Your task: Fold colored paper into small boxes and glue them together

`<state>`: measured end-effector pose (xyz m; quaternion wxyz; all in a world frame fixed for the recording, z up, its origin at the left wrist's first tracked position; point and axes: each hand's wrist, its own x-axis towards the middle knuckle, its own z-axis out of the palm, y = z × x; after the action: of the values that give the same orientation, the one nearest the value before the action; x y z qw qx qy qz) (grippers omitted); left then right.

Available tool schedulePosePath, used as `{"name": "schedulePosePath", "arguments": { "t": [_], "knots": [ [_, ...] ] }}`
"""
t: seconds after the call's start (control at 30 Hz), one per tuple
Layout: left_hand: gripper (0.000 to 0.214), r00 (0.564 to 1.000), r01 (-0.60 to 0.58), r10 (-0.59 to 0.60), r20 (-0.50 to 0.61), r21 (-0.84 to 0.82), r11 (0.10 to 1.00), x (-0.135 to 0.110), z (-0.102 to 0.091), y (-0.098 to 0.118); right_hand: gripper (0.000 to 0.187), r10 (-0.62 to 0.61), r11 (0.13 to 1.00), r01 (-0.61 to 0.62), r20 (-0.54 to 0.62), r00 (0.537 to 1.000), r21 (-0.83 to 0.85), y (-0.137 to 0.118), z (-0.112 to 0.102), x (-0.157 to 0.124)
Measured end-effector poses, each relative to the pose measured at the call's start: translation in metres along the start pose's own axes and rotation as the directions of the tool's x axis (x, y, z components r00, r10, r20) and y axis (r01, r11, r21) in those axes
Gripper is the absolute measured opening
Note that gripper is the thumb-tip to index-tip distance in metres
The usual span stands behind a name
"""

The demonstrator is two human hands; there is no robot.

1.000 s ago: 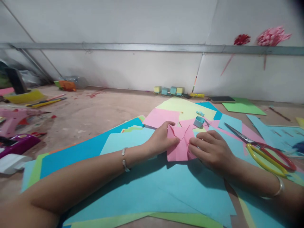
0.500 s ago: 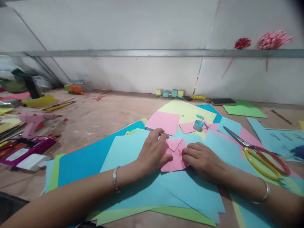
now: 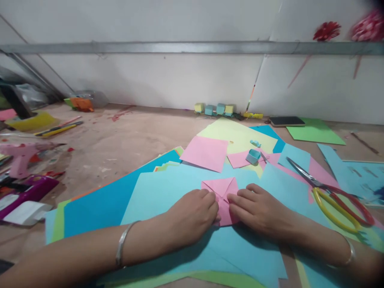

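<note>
The left hand (image 3: pixel 192 216) and right hand (image 3: pixel 259 210) pinch the pink paper (image 3: pixel 221 186) at lower centre, apparently folding its sides, which next calls for even creasing.

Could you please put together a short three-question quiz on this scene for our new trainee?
1. True or false: the scissors have one red handle and one yellow handle.
2. Which colour is the folded paper that the left hand and the right hand are touching? A) green B) pink C) orange
3. Fill in the number: near the wall, ___ small yellow and blue blocks stand in a row.

Key: 1. True; 2. B; 3. four
</note>
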<state>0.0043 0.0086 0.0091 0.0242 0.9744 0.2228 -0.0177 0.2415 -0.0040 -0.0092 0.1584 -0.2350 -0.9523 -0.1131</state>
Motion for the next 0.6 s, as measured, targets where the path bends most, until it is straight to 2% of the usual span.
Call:
{"name": "schedulePosePath", "arguments": {
  "t": [0.1,0.2,0.27,0.37,0.4,0.5,0.6],
  "knots": [
    [0.022,0.996,0.084,-0.087,-0.017,-0.128,0.988,-0.007,-0.002,0.005,0.025,-0.070,0.997,0.070,0.000,0.998,-0.039,0.001,0.000,0.000],
    [0.020,0.991,0.136,-0.137,0.003,-0.179,0.974,-0.009,-0.004,0.007,0.026,-0.050,0.999,0.050,-0.034,0.998,-0.016,0.001,0.002,0.000],
    [0.022,0.994,0.108,-0.104,0.035,-0.137,0.985,-0.008,-0.003,0.008,0.026,-0.039,0.999,0.039,-0.016,0.999,-0.004,0.001,0.003,0.000],
    [0.047,0.996,0.050,-0.048,0.079,-0.017,0.999,-0.007,0.002,0.010,0.020,-0.044,0.999,0.044,-0.004,0.999,-0.002,0.000,0.003,0.000],
    [0.047,0.997,0.035,-0.036,0.074,0.021,0.999,-0.007,0.004,0.010,0.019,-0.052,0.999,0.052,-0.007,0.999,0.001,-0.001,0.004,0.000],
    [0.027,1.000,0.000,-0.001,0.007,0.098,0.995,-0.009,0.008,0.012,0.016,-0.034,0.997,0.036,-0.027,0.999,0.062,-0.001,0.008,-0.002],
    [0.026,0.999,-0.028,0.030,-0.024,0.093,0.995,-0.010,0.006,0.012,0.013,0.070,0.973,-0.056,-0.059,0.996,0.222,-0.003,0.014,-0.006]
  ]
}}
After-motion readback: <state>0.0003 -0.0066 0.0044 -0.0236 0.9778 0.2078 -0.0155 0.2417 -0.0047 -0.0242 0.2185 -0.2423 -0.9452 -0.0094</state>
